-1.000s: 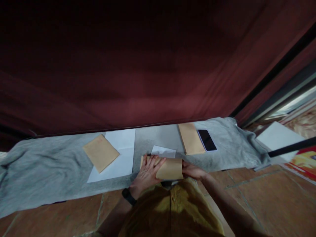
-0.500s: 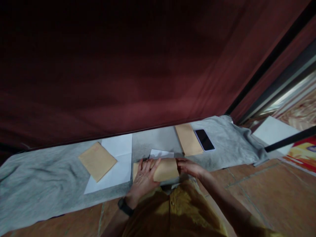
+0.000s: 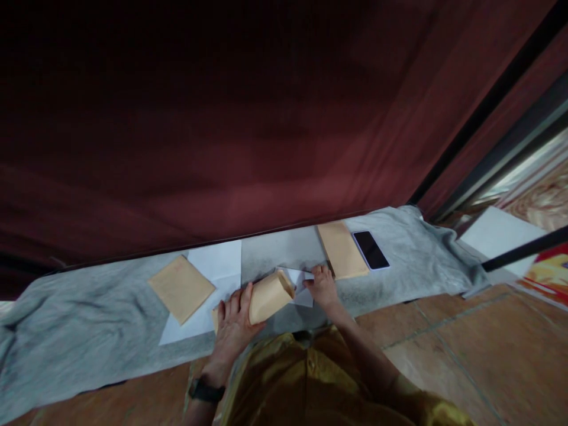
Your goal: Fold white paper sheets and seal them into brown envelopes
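Observation:
My left hand (image 3: 233, 322) lies on a tan envelope (image 3: 266, 296) and holds it, tilted, with its open mouth toward the right. My right hand (image 3: 322, 285) pinches a folded white paper (image 3: 296, 278) right at that mouth. Both rest on a grey cloth (image 3: 89, 331) spread over the floor. A black watch is on my left wrist.
Another tan envelope (image 3: 181, 288) lies on white sheets (image 3: 217, 263) to the left. A third tan envelope (image 3: 341, 250) and a black phone (image 3: 371, 249) lie to the right. A dark red curtain hangs behind. A white sheet (image 3: 497, 234) and black pole sit at far right.
The envelope has swung leftward and tilted up under my left hand. My right hand has left the envelope's right end and moved up to the folded white paper.

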`<control>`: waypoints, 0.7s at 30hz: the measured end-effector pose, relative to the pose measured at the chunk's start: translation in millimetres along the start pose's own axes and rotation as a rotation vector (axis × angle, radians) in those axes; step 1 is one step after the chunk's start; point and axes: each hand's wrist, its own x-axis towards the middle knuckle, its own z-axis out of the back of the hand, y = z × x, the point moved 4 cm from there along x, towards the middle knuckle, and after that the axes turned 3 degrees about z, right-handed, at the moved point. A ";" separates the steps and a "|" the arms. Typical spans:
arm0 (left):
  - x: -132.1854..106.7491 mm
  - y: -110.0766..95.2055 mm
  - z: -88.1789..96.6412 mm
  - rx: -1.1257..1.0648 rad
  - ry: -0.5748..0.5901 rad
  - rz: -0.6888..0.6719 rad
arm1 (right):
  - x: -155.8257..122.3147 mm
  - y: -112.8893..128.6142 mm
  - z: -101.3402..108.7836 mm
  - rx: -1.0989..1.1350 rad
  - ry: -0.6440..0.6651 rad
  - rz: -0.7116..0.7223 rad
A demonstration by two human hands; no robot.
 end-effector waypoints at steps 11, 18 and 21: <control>-1.1 18.8 -2.9 -0.036 0.028 0.092 | -3.7 -13.5 57.5 0.713 -0.224 -0.078; 7.9 7.1 -11.9 -0.111 0.048 -0.004 | 1.9 -8.6 84.0 0.728 -0.221 -0.012; 8.8 7.6 -15.2 -0.126 0.065 -0.025 | 0.9 -10.3 81.8 0.660 -0.176 0.042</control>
